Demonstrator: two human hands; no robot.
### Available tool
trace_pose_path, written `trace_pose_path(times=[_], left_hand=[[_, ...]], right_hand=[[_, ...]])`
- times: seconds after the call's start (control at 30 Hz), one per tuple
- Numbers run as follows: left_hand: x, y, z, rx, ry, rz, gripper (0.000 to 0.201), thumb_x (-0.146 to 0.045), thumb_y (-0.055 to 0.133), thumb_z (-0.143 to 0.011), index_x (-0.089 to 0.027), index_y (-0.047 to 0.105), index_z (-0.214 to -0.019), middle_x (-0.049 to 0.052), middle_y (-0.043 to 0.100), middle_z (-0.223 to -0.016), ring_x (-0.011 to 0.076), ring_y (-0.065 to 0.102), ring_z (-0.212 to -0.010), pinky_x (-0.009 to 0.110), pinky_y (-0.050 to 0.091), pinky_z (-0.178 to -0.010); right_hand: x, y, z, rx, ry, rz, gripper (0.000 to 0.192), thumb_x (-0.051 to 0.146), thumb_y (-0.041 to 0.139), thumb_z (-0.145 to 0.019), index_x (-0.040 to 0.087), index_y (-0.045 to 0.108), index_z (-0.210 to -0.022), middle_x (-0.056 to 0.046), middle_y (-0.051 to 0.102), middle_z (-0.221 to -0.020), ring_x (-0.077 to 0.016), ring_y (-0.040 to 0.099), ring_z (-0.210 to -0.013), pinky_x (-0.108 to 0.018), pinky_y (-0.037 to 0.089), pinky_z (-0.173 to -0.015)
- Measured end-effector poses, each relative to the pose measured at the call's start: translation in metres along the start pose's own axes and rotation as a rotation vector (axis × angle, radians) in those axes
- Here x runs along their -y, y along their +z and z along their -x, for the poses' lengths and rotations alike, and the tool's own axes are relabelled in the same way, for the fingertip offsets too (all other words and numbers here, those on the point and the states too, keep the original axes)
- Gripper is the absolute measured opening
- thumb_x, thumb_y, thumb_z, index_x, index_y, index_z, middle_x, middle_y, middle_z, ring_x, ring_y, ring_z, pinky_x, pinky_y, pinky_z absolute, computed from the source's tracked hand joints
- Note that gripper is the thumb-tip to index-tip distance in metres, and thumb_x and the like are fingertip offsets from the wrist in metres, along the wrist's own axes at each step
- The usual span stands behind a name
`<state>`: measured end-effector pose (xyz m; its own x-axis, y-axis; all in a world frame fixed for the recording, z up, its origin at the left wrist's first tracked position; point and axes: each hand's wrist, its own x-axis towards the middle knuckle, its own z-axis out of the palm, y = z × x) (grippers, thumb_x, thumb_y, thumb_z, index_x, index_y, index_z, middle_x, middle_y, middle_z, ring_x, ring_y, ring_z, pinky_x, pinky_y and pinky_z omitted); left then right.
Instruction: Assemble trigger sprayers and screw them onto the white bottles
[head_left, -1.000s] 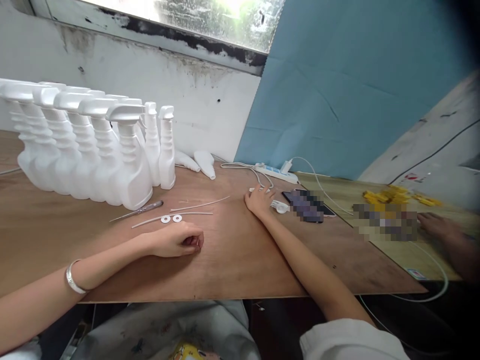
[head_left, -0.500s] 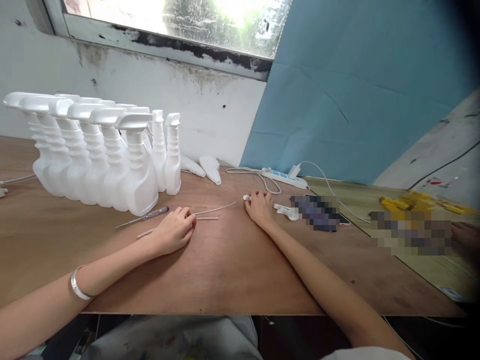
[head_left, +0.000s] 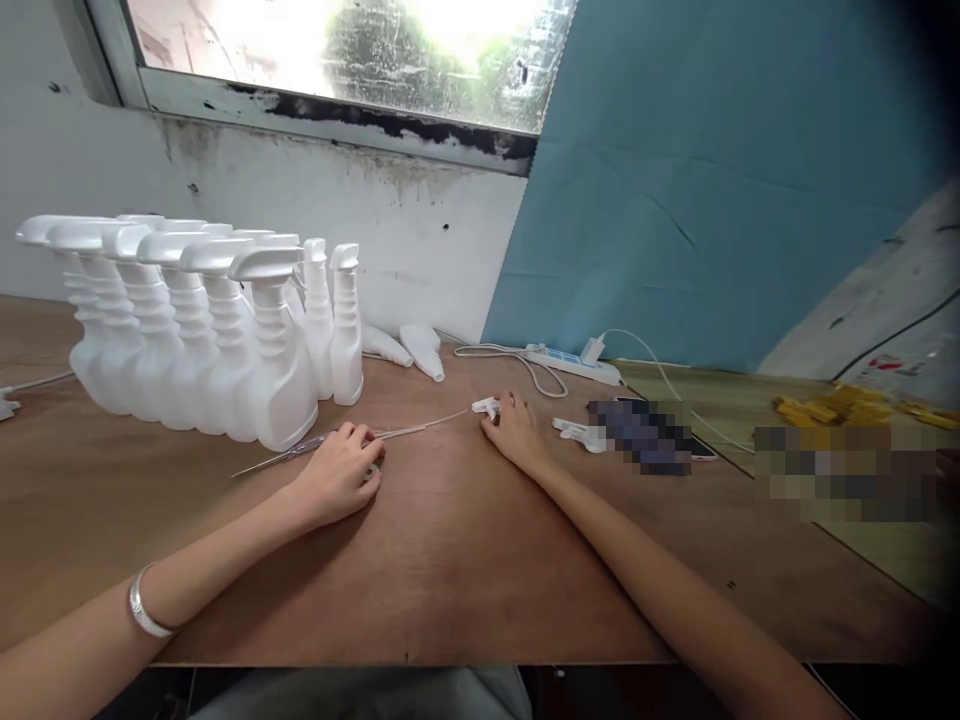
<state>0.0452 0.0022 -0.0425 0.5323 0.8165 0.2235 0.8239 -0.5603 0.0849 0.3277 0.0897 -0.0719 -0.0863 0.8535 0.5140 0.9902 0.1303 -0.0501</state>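
Observation:
My left hand (head_left: 343,472) rests on the brown table with its fingers curled in. A small pale bit shows under its fingertips, too hidden to name. Thin whitish tubes (head_left: 409,430) stick out beyond its fingers to the right. Against the back of that hand lies a screwdriver (head_left: 281,455), its metal shaft pointing left. Farther right, my right hand (head_left: 516,432) has its fingers closed around a small white plastic piece (head_left: 486,407), which pokes out on their left side. Another white plastic piece, shaped like a spray trigger (head_left: 577,433), lies right of this hand.
Rows of white spray bottles (head_left: 281,390) stand at the back left. Two white bottle-like pieces (head_left: 422,350) lie by the wall. A power strip (head_left: 574,362) with cables and a phone (head_left: 701,447) are at right, with yellow parts (head_left: 840,408) beyond.
My left hand has shifted slightly left, and the tubes beside it now lie closer together. More of the white piece shows at my right hand's fingers. The view has tilted up a little.

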Motion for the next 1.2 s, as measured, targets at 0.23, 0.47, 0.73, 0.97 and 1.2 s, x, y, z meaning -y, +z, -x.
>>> trace_pose_path(times=[0.23, 0.47, 0.73, 0.97, 1.2], left_hand=[[0.008, -0.006, 0.0, 0.062, -0.096, 0.044, 0.022, -0.037, 0.045, -0.078, -0.017, 0.055, -0.078, 0.009, 0.05, -0.086, 0.0237, 0.042, -0.08, 0.036, 0.035, -0.07], [0.006, -0.008, 0.0, 0.145, -0.14, 0.135, 0.022, -0.035, 0.046, -0.079, -0.016, 0.056, -0.073, 0.008, 0.052, -0.085, 0.0231, 0.044, -0.083, 0.034, 0.035, -0.071], [0.005, -0.008, 0.0, 0.12, -0.125, 0.092, 0.02, -0.034, 0.047, -0.079, -0.015, 0.054, -0.079, 0.009, 0.055, -0.085, 0.0223, 0.047, -0.079, 0.033, 0.036, -0.069], [0.009, -0.013, -0.002, 0.025, -0.173, 0.331, 0.019, -0.036, 0.052, -0.076, -0.018, 0.049, -0.073, 0.001, 0.055, -0.069, 0.0162, 0.049, -0.064, 0.026, 0.035, -0.057], [-0.004, -0.025, -0.007, -0.176, -0.226, 1.025, 0.029, -0.041, 0.062, -0.071, -0.016, 0.047, -0.072, -0.004, 0.051, -0.059, 0.0073, 0.04, -0.051, 0.019, 0.03, -0.046]], right_hand=[[0.011, -0.005, 0.005, -0.105, -0.089, -0.201, 0.032, 0.039, 0.048, -0.079, 0.014, 0.049, -0.1, -0.011, 0.058, -0.093, -0.0235, 0.053, -0.085, -0.032, 0.04, -0.073], [0.056, -0.021, 0.03, -0.132, -0.198, -0.435, 0.028, 0.044, 0.058, -0.073, 0.019, 0.05, -0.082, -0.005, 0.06, -0.082, -0.0213, 0.051, -0.077, -0.034, 0.041, -0.07], [0.098, -0.03, 0.061, 0.065, -0.339, -0.68, 0.027, 0.024, 0.057, -0.068, 0.02, 0.042, -0.09, -0.003, 0.052, -0.084, -0.0171, 0.05, -0.077, -0.031, 0.044, -0.068], [0.096, -0.032, 0.063, 0.094, -0.375, -0.727, 0.022, 0.017, 0.053, -0.069, 0.02, 0.042, -0.088, -0.003, 0.053, -0.083, -0.0164, 0.051, -0.076, -0.029, 0.043, -0.067], [0.105, -0.039, 0.067, 0.107, -0.413, -0.763, 0.021, 0.029, 0.062, -0.07, 0.022, 0.045, -0.08, 0.0, 0.057, -0.076, -0.0146, 0.052, -0.069, -0.026, 0.041, -0.061]])
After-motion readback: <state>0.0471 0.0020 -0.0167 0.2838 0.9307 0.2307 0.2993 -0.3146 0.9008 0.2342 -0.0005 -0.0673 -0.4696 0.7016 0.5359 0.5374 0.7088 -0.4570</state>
